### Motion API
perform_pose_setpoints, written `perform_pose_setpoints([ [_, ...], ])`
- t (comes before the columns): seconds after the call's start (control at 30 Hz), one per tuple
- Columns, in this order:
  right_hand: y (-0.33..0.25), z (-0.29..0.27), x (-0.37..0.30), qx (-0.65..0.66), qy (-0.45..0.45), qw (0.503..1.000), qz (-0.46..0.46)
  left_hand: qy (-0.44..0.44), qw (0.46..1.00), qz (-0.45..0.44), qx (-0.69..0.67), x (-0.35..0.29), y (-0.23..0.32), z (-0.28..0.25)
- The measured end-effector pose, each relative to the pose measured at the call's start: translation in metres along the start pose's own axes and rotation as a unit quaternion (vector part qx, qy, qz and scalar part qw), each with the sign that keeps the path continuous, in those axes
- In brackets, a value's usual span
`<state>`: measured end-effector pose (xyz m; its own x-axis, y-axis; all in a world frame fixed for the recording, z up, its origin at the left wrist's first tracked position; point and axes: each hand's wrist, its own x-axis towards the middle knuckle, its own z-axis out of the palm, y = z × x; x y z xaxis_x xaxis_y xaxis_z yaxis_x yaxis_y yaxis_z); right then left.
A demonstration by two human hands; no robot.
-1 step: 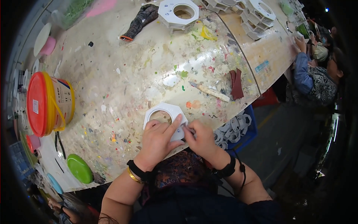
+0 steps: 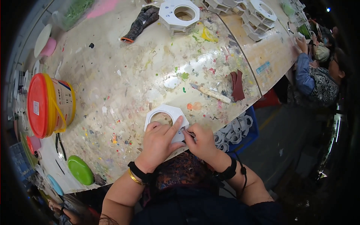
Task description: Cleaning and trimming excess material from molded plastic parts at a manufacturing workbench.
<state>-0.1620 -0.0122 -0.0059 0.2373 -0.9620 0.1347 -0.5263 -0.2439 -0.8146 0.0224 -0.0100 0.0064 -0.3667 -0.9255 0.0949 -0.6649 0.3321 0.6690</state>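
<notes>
A white octagonal plastic part (image 2: 173, 110) with a large round hole lies at the near edge of the table. Closed on its near side is my left hand (image 2: 157, 142), fingers pressing the top face and the forefinger pointing to the right edge. At that right edge, my right hand (image 2: 204, 142) is pinched around something small and dark, mostly hidden by the fingers; its kind does not show. The fingertips of my right hand touch or nearly touch the part's rim.
A knife-like tool (image 2: 210, 93) and brown-red strips (image 2: 237, 85) lie beyond my right hand. A blue crate (image 2: 255, 131) of similar parts stands below the table edge. A red-lidded bucket (image 2: 41, 105) and green lid (image 2: 80, 170) are at left; a dark glove (image 2: 140, 23) lies far off.
The fingertips of my right hand have shifted slightly along the part's right edge, and the thumb shows more. My left hand and the octagonal part stay practically in place.
</notes>
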Motion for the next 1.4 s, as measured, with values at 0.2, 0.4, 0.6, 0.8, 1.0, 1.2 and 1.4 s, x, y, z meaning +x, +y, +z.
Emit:
perform_pose_setpoints([
  [0.2, 0.008, 0.006, 0.022, 0.030, 0.024, 0.997, 0.074, 0.020, 1.000, -0.004, 0.021, 0.005, 0.000, 0.001],
  [0.4, 0.018, -0.009, 0.021, 0.089, 0.030, 0.985, 0.145, -0.011, 0.999, -0.011, 0.030, 0.002, 0.004, 0.000],
  [0.6, 0.017, -0.022, 0.057, 0.106, -0.050, 0.992, 0.053, 0.001, 0.994, -0.062, 0.087, 0.003, 0.028, 0.008],
  [0.8, 0.018, -0.007, 0.113, -0.073, -0.195, 0.958, -0.197, 0.003, 0.993, -0.054, 0.105, -0.003, 0.024, 0.016],
  [1.0, 0.017, -0.003, 0.117, -0.049, -0.147, 0.977, -0.149, 0.000, 0.995, -0.075, 0.067, -0.003, 0.023, 0.014],
  [1.2, 0.023, -0.009, 0.136, -0.133, -0.134, 0.956, -0.226, 0.014, 0.996, -0.071, 0.051, -0.002, 0.020, 0.015],
  [1.4, 0.030, -0.003, 0.144, -0.141, -0.118, 0.953, -0.240, 0.032, 0.997, -0.064, 0.040, -0.007, 0.020, 0.017],
])
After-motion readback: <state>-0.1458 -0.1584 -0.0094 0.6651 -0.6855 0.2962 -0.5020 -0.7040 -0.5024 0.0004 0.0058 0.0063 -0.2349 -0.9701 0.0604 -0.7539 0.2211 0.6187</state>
